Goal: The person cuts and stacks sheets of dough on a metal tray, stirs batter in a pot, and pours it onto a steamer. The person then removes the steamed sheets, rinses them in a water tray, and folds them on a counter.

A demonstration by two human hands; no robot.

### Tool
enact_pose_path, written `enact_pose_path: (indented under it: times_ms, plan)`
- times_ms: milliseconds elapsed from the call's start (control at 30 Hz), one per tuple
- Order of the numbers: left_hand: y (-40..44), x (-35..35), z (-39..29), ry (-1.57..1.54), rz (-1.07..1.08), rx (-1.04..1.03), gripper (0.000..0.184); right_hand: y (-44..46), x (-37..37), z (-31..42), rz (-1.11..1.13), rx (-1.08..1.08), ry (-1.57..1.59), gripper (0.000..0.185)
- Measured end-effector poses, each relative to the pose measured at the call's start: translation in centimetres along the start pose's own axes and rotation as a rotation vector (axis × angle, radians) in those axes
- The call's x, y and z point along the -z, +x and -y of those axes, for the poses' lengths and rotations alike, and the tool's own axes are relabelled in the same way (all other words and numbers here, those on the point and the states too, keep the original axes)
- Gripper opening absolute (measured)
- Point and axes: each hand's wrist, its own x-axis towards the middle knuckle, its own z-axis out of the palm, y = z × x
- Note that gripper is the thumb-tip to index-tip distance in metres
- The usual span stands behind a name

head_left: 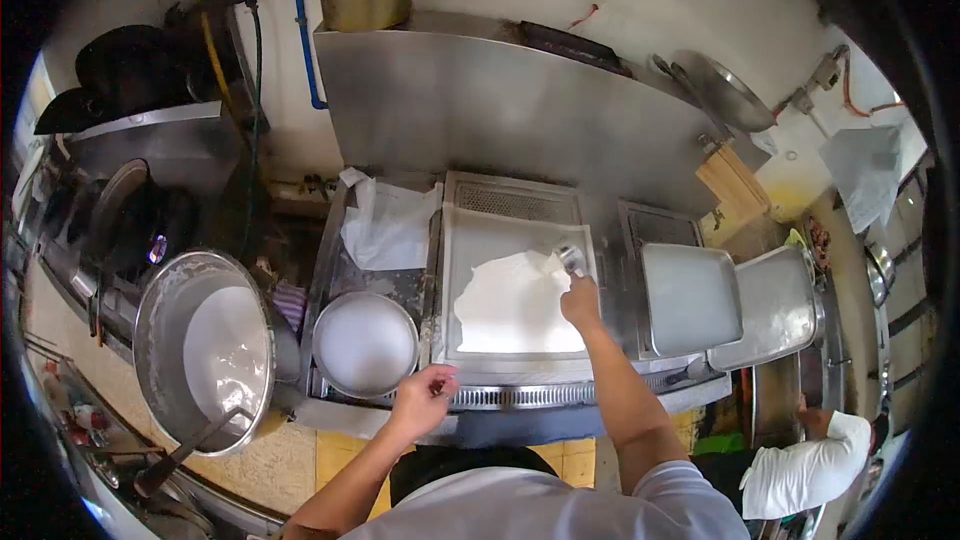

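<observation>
My right hand (580,302) is closed round the handle of a small metal cup (571,259), held over the right part of a cloth-lined flat surface (500,240). White batter (510,305) lies spread over much of that cloth, with an uneven left and upper edge. My left hand (425,400) hovers at the front edge, beside a round pan of white liquid (365,344), with its fingers curled together; whether anything is between them is too small to make out.
A large pot (150,340) of white liquid with a ladle (190,450) stands at the left. Metal trays (692,298) lie at the right. A crumpled white cloth (390,225) rests behind the round pan. Another person (805,470) is at the lower right.
</observation>
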Motion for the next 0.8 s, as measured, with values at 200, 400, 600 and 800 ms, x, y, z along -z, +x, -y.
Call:
enact_pose_path:
  times_ms: [200, 400, 600, 800]
  plan:
    - [5.7, -5.9, 0.7, 0.583, 0.086, -0.281, 0.044, 0.9, 0.9, 1.2, -0.287, 0.151, 0.145, 0.043]
    - [10.5, -11.6, 1.3, 1.027, 0.214, -0.043, 0.097, -2.9, 3.6, 1.1, -0.319, 0.113, 0.317, 0.047]
    - [18.8, -13.8, 3.4, 1.103, 0.075, -0.066, 0.098, -7.8, 5.0, -0.5, -0.113, -0.052, 0.554, 0.053]
    - [25.1, -13.7, 1.6, 1.099, -0.001, -0.068, 0.099, -9.9, 6.4, -1.1, -0.06, -0.109, 0.678, 0.054]
